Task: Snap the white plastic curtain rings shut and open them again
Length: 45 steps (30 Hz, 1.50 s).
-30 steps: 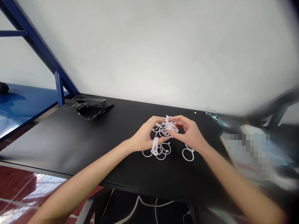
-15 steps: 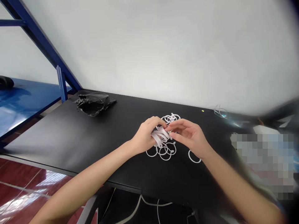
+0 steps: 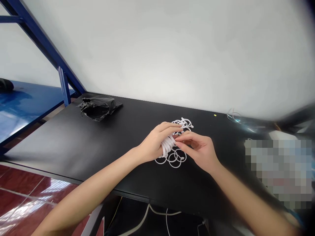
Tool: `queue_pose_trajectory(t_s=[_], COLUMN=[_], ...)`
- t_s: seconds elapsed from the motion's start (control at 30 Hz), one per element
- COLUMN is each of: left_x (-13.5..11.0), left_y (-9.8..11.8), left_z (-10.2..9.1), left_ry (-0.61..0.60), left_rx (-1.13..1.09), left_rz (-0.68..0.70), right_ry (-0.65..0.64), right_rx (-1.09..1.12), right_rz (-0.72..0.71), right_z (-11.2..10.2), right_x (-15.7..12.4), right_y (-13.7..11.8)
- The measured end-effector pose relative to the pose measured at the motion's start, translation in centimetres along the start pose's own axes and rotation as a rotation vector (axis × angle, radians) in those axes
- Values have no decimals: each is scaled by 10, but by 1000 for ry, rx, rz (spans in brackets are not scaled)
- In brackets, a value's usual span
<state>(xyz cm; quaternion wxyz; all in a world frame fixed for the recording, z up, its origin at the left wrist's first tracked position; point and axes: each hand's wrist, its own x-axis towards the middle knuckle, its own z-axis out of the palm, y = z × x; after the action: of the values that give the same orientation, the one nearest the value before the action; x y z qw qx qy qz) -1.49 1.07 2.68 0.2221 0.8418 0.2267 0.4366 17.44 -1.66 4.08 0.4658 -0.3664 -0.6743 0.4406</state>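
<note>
My left hand (image 3: 156, 141) is closed around a stack of white plastic rings (image 3: 167, 146), with its fingers stretched over the top of them. The rings lie close together, side by side. At the right end of the stack my right hand (image 3: 199, 149) pinches a ring with thumb and fingertips. Loose white rings (image 3: 175, 160), some with a small knob, lie on the table just below the hands. Another heap of loose rings (image 3: 185, 123) lies behind the fingers, partly hidden by them.
The black table (image 3: 123, 131) bears a crumpled black plastic bag (image 3: 98, 106) at its back left. A clear, shiny plastic piece (image 3: 233, 116) and a yellow speck (image 3: 215, 115) lie near the wall. A blurred-out package (image 3: 280, 170) is at right. Cables (image 3: 142, 223) hang below the front edge.
The rings in my left hand have gone from loose and slanted to closely lined up. My left fingers have straightened over them. The single ring beside my right wrist no longer shows.
</note>
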Motion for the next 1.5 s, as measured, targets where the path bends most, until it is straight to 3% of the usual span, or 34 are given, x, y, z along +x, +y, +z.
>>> queue_pose_trajectory(t_s=[0.13, 0.23, 0.37, 0.47, 0.67, 0.8, 0.9, 1.0, 1.1, 1.2, 1.27, 1.5], left_x=[1, 4, 6, 4, -4, -3, 0, 0, 0, 0, 0, -4], left_y=[3, 11, 20, 25, 36, 36, 29, 19, 16, 18, 20, 17], left_z=[0, 2, 11, 22, 36, 37, 30, 16, 5, 3, 4, 10], left_ry=[-36, -23, -39, -39, 86, 112, 77, 16, -143, -258, -253, -236], left_rx=[-23, -294, -839, -1093, -1258, -1204, -1048, -665, -369, -427, -505, -598], left_rz=[-43, -309, -692, -822, -811, -838, -742, -504, -388, -437, -445, -427], right_ry=[75, 48, -132, -168, -2, 2, -39, -134, -247, -398, -484, -486], right_rx=[87, 110, 86, 54, 24, -4, 63, 163, 282, 391, 438, 565], right_rz=[38, 49, 53, 74, 82, 93, 143, 256, 370, 417, 429, 465], right_z=[0, -3, 3, 15, 34, 33, 25, 17, 10, 3, 0, -1], right_x=[1, 0, -8, -15, -22, -20, -16, -13, -11, -8, -6, -7], right_y=[2, 1, -3, -3, 0, -3, -8, -11, -12, -12, -11, -9])
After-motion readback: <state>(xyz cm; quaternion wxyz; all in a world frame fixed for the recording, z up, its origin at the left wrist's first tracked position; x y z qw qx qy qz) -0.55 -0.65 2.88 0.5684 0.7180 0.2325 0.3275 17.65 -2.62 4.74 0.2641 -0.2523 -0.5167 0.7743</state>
